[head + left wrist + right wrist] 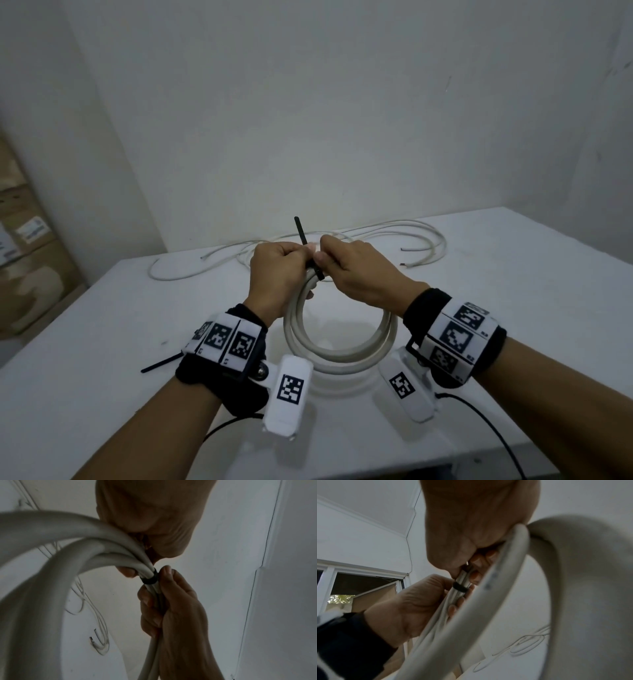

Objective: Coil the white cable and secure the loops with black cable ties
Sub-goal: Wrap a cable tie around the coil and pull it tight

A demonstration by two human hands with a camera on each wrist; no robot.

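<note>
Both hands, left [274, 270] and right [352, 270], curl tight around the coil [342, 349] above the table [102, 394], flanking the tie [303, 236]; the springy cable likely needs gripping beside it.

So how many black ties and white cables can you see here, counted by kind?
Black ties: 2, one around the coil, one on the table
Coiled white cable held in both hands: 1
Loose thin white cables behind: several strands, too tangled to count
Countable total: 3
</note>
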